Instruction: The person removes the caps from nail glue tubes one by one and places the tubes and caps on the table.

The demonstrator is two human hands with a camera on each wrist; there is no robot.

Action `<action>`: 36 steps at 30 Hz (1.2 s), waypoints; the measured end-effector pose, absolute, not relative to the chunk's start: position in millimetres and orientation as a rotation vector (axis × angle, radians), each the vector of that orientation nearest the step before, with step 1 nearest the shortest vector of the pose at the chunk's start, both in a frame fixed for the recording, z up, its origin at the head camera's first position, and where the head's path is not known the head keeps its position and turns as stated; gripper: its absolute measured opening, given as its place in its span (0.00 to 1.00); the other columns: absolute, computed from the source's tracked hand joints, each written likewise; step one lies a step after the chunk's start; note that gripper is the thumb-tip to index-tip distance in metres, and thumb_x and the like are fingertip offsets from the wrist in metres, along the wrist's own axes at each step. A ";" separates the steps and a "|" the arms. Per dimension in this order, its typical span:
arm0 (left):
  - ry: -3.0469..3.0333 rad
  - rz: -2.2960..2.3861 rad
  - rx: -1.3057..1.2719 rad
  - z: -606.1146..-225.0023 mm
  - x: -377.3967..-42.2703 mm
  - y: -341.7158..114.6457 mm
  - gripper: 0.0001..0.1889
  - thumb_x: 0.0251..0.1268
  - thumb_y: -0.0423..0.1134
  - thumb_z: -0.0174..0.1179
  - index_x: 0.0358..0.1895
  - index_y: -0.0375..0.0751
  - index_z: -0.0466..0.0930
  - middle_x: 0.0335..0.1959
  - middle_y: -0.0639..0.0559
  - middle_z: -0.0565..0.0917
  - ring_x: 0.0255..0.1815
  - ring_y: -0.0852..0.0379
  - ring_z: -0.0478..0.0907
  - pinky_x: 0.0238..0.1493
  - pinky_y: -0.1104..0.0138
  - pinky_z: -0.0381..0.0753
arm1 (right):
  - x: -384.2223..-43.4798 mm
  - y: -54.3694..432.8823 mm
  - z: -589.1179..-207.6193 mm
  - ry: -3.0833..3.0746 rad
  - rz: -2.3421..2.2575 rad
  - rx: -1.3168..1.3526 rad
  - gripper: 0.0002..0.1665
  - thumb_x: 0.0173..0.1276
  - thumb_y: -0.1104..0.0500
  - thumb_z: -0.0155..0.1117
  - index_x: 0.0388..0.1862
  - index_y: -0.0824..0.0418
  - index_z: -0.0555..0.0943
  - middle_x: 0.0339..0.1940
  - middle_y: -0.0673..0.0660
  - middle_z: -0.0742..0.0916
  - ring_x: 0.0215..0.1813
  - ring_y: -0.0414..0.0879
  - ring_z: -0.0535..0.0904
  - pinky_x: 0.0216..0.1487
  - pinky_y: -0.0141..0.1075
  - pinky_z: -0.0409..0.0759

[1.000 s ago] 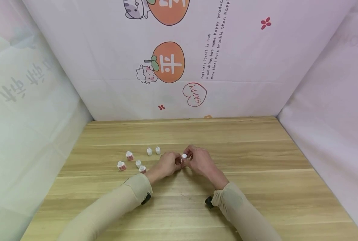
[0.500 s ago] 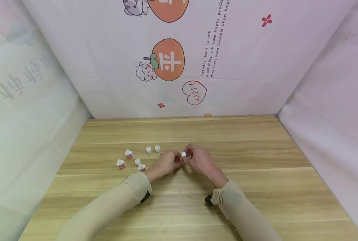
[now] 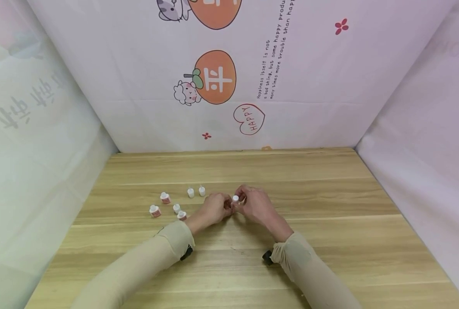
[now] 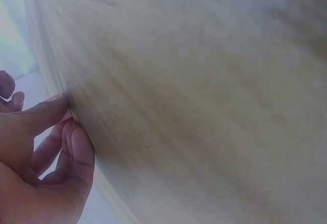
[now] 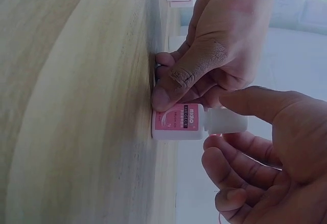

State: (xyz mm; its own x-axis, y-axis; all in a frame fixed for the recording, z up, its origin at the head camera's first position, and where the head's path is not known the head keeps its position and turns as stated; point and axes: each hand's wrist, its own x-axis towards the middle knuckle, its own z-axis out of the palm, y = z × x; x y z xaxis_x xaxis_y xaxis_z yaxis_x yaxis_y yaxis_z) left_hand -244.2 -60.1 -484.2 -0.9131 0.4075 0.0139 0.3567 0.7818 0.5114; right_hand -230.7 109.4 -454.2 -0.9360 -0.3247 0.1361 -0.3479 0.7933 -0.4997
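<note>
A small nail glue bottle (image 5: 178, 121) with a pink label stands upright on the wooden table, its white cap (image 5: 225, 121) on top. Low on the bottle, my left hand (image 3: 214, 205) grips it between thumb and fingers. My right hand (image 3: 257, 205) pinches the cap, thumb on one side and fingers on the other. From the left wrist, the left hand (image 4: 56, 157) appears close against the tabletop, and the bottle is mostly hidden there.
Left of my hands stand pink-labelled bottles (image 3: 155, 211) with white tops. Among and behind them are small white caps (image 3: 190, 192), thin stems pointing up. Printed white cloth (image 3: 310, 107) walls in the table (image 3: 329, 253) at the back and both sides.
The head view has tilted very slightly. Both hands stay at the same bottle, with the fingers barely shifted, and the other bottles and caps have not moved.
</note>
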 end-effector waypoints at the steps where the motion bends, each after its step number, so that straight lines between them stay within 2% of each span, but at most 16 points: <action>1: 2.877 0.792 0.617 -484.4 -244.3 -60.0 0.04 0.62 0.39 0.69 0.37 0.45 0.86 0.28 0.56 0.85 0.30 0.63 0.77 0.37 0.68 0.77 | -230.7 109.4 -454.4 -2.934 0.830 0.549 0.14 0.60 0.53 0.75 0.42 0.54 0.81 0.33 0.51 0.88 0.33 0.41 0.79 0.39 0.37 0.76; 10: 2.893 0.775 0.651 -485.7 -245.0 -59.9 0.04 0.61 0.39 0.70 0.36 0.46 0.85 0.28 0.57 0.85 0.30 0.62 0.77 0.37 0.67 0.77 | -230.4 108.9 -454.6 -2.928 0.802 0.565 0.11 0.62 0.55 0.74 0.41 0.53 0.81 0.33 0.49 0.87 0.34 0.41 0.79 0.42 0.38 0.76; 19: 2.875 0.794 0.626 -485.6 -244.8 -60.0 0.04 0.62 0.39 0.69 0.37 0.45 0.86 0.29 0.57 0.85 0.29 0.63 0.76 0.36 0.67 0.77 | -230.7 108.8 -456.5 -2.927 0.848 0.544 0.12 0.62 0.55 0.74 0.42 0.54 0.81 0.35 0.50 0.87 0.39 0.47 0.84 0.43 0.39 0.79; 27: 2.891 0.792 0.648 -487.3 -244.5 -60.7 0.03 0.62 0.39 0.69 0.37 0.45 0.86 0.29 0.56 0.86 0.30 0.62 0.78 0.37 0.67 0.77 | -231.1 108.2 -456.3 -2.928 0.835 0.530 0.11 0.62 0.54 0.74 0.40 0.53 0.81 0.33 0.49 0.87 0.35 0.41 0.81 0.40 0.37 0.78; 36: 2.880 0.798 0.637 -487.1 -245.0 -60.9 0.03 0.62 0.38 0.69 0.37 0.45 0.86 0.28 0.56 0.85 0.29 0.63 0.76 0.36 0.68 0.76 | -230.7 107.5 -457.2 -2.918 0.824 0.566 0.12 0.62 0.55 0.73 0.41 0.54 0.81 0.35 0.50 0.87 0.37 0.45 0.83 0.44 0.40 0.78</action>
